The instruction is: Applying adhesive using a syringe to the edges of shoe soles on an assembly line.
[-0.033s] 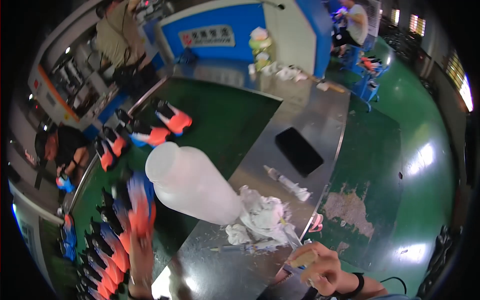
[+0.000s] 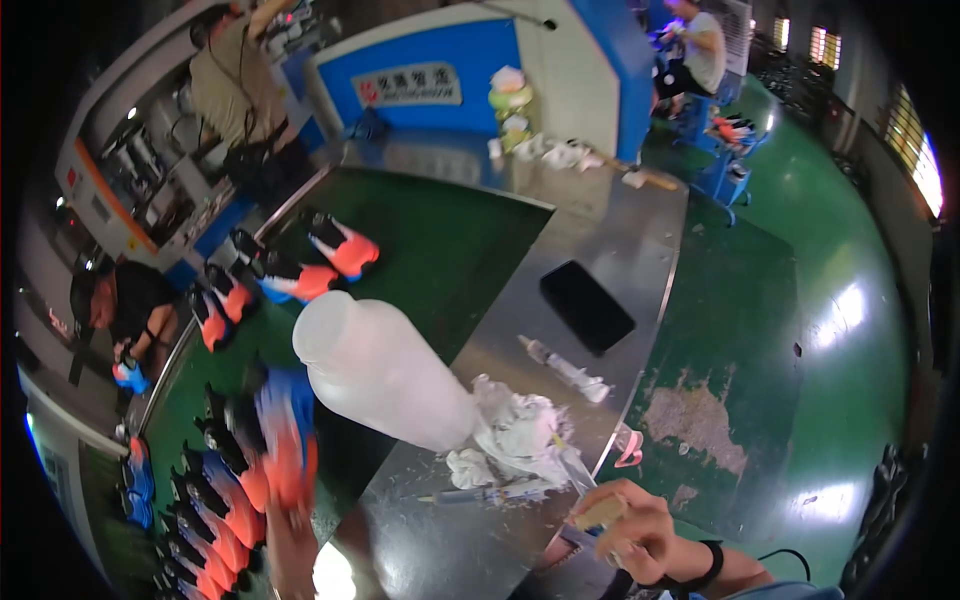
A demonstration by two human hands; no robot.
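My left hand point(image 2: 291, 545) is closed on an orange and blue shoe point(image 2: 287, 440), blurred by motion, over the near left of the table beside a row of similar shoes point(image 2: 215, 520). At the lower right, my right hand point(image 2: 640, 535) has its fingers curled round a small tan block point(image 2: 602, 513). From beside that hand a narrow pale strip point(image 2: 574, 468) reaches toward a heap of crumpled white cloth point(image 2: 520, 430); whether the hand grips it too is hard to see. A large white plastic bottle point(image 2: 385, 370) leans across the table centre, next to the cloth.
A black phone point(image 2: 587, 306) and two syringes, one point(image 2: 565, 368) near the phone and one point(image 2: 490, 494) near the cloth, lie on the metal border point(image 2: 420, 550). More shoes point(image 2: 342, 245) stand farther back. A person point(image 2: 130, 310) works at the left edge; others stand and sit farther off.
The whole view has shifted slightly. My left hand and its shoe are a little lower in the picture; my right hand keeps its hold on the tan block.
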